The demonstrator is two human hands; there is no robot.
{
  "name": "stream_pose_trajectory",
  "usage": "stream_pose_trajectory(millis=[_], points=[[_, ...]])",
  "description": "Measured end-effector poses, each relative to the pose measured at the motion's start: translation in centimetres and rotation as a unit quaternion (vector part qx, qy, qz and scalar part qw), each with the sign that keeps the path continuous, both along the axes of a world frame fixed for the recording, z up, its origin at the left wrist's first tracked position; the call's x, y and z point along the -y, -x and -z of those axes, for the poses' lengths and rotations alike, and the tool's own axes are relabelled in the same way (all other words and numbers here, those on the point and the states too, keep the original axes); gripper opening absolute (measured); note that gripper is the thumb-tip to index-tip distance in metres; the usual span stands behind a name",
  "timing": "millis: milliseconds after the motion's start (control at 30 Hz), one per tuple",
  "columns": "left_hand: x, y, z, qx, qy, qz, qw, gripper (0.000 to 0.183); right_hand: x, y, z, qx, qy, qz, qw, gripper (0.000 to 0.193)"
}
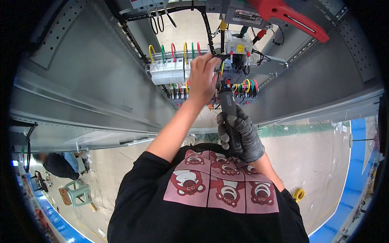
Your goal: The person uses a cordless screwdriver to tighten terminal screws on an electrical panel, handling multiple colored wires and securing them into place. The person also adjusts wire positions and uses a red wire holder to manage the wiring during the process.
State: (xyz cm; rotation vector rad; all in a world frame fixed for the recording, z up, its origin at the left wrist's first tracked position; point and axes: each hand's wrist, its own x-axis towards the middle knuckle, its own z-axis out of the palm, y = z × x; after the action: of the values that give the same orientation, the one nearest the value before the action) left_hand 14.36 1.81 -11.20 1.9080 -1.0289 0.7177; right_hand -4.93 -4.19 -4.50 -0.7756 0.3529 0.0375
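My right hand (pixel 248 133), in a grey knitted glove, is wrapped round a dark cordless screwdriver (pixel 228 103). The tool points up and away from me, its tip at the wiring below a grey-white electrical device (pixel 239 44). Just left of that tip is my bare left hand (pixel 201 79), raised with its fingers bent together among thin wires and beside a black cable bundle (pixel 210 30). What those fingertips pinch is hidden. A row of white circuit breakers (pixel 168 71) with yellow, green and red wires stands left of this hand.
Grey metal cabinet walls (pixel 97 77) enclose both sides. A red handle (pixel 291 18) juts out at the upper right. Lower terminals (pixel 245 95) carry coloured wire loops. Behind me are a green stool (pixel 78 193), a person (pixel 60 165) and a yellow coil (pixel 299 195).
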Motion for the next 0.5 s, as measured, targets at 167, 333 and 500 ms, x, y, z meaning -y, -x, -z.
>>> stream_pose_trajectory(millis=[167,333,500], points=[[-1.3,-3.6,-1.6,0.17,-0.036,-0.012,0.985,0.033,-0.9,-0.5,0.0,0.003,0.054,0.007,0.999,0.025],[-1.8,-4.9,-2.7,0.131,-0.063,0.049,0.988,0.035,-1.5,-0.7,0.1,-0.007,0.103,0.027,0.994,0.031],[-1.8,-5.3,-3.2,0.095,-0.018,0.1,0.99,0.037,-1.5,-1.3,0.2,-0.021,0.124,0.058,0.99,0.026]])
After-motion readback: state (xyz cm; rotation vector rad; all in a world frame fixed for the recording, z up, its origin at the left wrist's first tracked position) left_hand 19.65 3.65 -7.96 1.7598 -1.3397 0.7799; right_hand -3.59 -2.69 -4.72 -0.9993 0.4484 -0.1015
